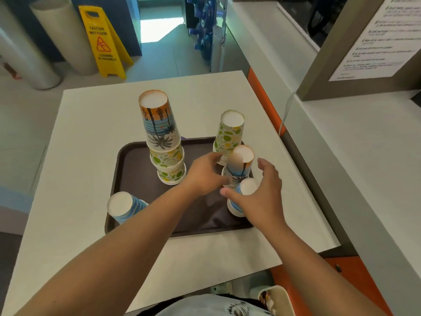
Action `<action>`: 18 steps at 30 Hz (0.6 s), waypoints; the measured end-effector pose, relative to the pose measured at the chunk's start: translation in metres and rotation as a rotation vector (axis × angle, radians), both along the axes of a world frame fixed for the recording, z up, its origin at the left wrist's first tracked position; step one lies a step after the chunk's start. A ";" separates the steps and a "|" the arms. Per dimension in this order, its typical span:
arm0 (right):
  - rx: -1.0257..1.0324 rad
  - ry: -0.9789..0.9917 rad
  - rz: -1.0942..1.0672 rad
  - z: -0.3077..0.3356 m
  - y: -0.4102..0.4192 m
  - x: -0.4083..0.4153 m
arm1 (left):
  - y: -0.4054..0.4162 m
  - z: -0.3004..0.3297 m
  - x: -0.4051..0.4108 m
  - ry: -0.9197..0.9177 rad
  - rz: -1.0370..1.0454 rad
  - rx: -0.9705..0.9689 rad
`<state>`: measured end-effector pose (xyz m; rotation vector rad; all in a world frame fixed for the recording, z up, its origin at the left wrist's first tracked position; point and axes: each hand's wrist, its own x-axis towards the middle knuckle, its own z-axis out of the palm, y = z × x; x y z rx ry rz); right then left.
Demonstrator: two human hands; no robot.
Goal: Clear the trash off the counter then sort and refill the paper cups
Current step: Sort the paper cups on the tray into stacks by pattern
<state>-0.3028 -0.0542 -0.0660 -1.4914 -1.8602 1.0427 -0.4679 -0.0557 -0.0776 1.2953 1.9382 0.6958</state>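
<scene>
A dark brown tray (136, 169) on the white counter holds upside-down paper cups. A tall stack (163, 137) at its middle has a palm-print cup over lime-print cups. A lime-print stack (230, 133) stands at the back right. In front of it is a palm-print cup (241, 161), and my left hand (202, 176) grips its lower part. A blue-striped cup (245, 192) stands nearest on the right; my right hand (262, 197) curls around it with spread fingers. Another blue-striped cup (124, 206) leans at the tray's front left corner.
The white counter (91, 133) ends in an orange edge (264, 101) on the right, beside a raised white ledge with a notice board (369, 42). A yellow wet-floor sign (103, 42) and pale rolls stand on the floor beyond. A cup (273, 297) shows near my body.
</scene>
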 end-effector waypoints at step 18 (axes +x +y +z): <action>0.027 0.194 0.392 0.063 0.035 -0.189 | -0.075 0.042 -0.160 0.178 0.180 -0.151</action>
